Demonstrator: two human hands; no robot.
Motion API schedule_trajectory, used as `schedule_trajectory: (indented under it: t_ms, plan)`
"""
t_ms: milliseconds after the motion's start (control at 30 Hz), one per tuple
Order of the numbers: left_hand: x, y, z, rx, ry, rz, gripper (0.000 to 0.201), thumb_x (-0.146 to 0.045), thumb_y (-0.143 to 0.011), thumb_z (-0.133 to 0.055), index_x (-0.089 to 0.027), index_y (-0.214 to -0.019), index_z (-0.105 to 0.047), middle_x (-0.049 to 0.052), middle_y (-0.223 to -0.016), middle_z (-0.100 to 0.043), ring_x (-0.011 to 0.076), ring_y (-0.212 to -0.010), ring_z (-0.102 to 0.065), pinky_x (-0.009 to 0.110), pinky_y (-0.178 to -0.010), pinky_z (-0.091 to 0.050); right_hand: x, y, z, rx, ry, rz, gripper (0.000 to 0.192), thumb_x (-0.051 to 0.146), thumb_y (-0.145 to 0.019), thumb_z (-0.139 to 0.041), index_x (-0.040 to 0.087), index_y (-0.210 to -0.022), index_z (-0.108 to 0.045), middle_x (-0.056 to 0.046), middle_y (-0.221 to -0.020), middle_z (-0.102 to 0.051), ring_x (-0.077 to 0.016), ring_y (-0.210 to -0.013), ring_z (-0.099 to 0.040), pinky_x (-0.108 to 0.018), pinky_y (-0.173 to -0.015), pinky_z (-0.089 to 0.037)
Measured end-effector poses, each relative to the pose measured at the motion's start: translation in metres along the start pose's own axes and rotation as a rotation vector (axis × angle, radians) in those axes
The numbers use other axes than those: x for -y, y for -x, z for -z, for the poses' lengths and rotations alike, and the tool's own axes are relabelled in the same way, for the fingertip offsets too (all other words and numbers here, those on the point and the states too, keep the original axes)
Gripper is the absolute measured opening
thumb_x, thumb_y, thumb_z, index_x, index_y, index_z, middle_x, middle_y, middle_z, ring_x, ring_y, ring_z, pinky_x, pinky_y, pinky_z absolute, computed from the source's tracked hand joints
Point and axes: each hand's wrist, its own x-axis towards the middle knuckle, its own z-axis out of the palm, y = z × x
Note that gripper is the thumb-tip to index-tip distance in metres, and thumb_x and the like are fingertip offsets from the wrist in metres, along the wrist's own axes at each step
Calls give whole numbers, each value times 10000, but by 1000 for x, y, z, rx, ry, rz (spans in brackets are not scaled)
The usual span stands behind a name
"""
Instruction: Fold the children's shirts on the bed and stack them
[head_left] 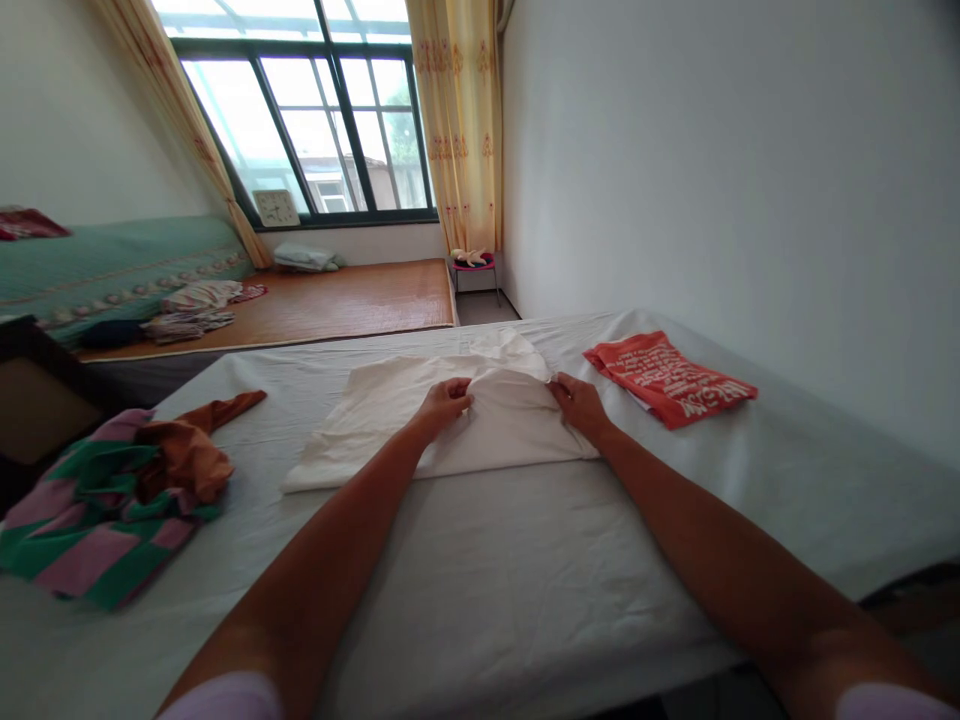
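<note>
The cream cloth (pixel 390 415) lies flat in the middle of the bed (pixel 525 560), partly folded, with its right portion doubled over into a raised flap. It looks like thin cotton: light, limp, and likely to sag or slide out of line if lifted by one point only. It should hold a crease when pressed against the sheet, and nothing about it seems fragile or slippery. The sensible places to grip are the edge of the folded flap and its corners, two points at once, so the fold stays square.

The left hand (pixel 444 402) sits on the flap's upper left edge, fingers curled down and pinched together on the fabric. The right hand (pixel 579 402) meets the flap's right edge, fingers closed on the cloth there, thumb side toward the middle. Both forearms reach forward from the bottom of the view, nearly straight, converging on the cloth, wrists low and close to the sheet.

To the right, just apart from the cloth, lies a folded red shirt (pixel 669 378) with white print. At the left edge of the bed is a heap: a rust garment (pixel 191 452) resting on a green and pink striped one (pixel 90 530). Beyond the bed are a wooden platform (pixel 337 300) under the window (pixel 322 110) and a small stool (pixel 474 266) by the curtain (pixel 457 120).
</note>
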Motion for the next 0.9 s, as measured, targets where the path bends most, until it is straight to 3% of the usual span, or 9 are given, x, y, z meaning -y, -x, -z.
schedule_trajectory:
  t_ms: [167, 267, 400, 500, 600, 767, 900]
  plan:
    - [3, 2, -2, -30, -67, -44, 331, -210, -683, -621, -133, -999, -684, 17, -777, -671, 114, -655, -576, 217, -588, -435, -5, -5, -2, -43, -219, -27, 301, 257, -822, -439, 196, -960, -699, -15, -828, -713, -172, -711, -633, -268, -680, -482]
    - [5, 2, 0, -87, -338, -135, 216, -139, -688, -573, -152, -851, -714, 19, -783, -660, 148, -746, -598, 266, -710, -481, -6, -5, -2, -19, -260, 33, 318, 204, -812, -414, 205, -916, -714, -24, -947, -726, -189, -888, -651, -314, -830, -487]
    - [7, 5, 2, -110, -675, -207, 245, -83, -694, -525, -194, -774, -729, 29, -873, -650, 175, -835, -603, 317, -834, -484, -10, -4, 1, -51, -139, 85, 319, 139, -795, -394, 219, -804, -703, -31, -1020, -720, -197, -996, -626, -353, -944, -444]
    - [4, 8, 0, -132, -693, -282, 304, -32, -682, -482, -201, -767, -719, 31, -917, -652, 176, -897, -600, 310, -862, -483, -13, -5, 4, -121, -67, -17, 275, 188, -819, -420, 211, -900, -682, -48, -986, -717, -199, -924, -637, -345, -889, -466]
    - [-2, 11, -5, -145, -660, -381, 306, -18, -700, -452, -197, -743, -697, 29, -885, -658, 168, -888, -595, 296, -836, -493, -12, -5, 5, -53, -31, -138, 282, 367, -881, -436, 207, -972, -650, -51, -922, -707, -196, -845, -635, -312, -793, -473]
    - [-6, 17, -15, -1, -716, -471, 223, -145, -806, -502, -218, -864, -704, 28, -915, -668, 169, -886, -588, 277, -801, -494, -11, -4, 1, 179, 48, -187, 339, 512, -829, -513, 198, -786, -633, -11, -759, -666, -165, -713, -590, -246, -648, -420]
    - [0, 21, -16, 55, -869, -414, 191, -184, -810, -536, -239, -887, -702, 30, -946, -667, 197, -939, -584, 319, -866, -476, -18, -7, -6, 102, 117, -214, 302, 460, -847, -498, 203, -741, -616, -7, -717, -653, -164, -695, -581, -246, -634, -402]
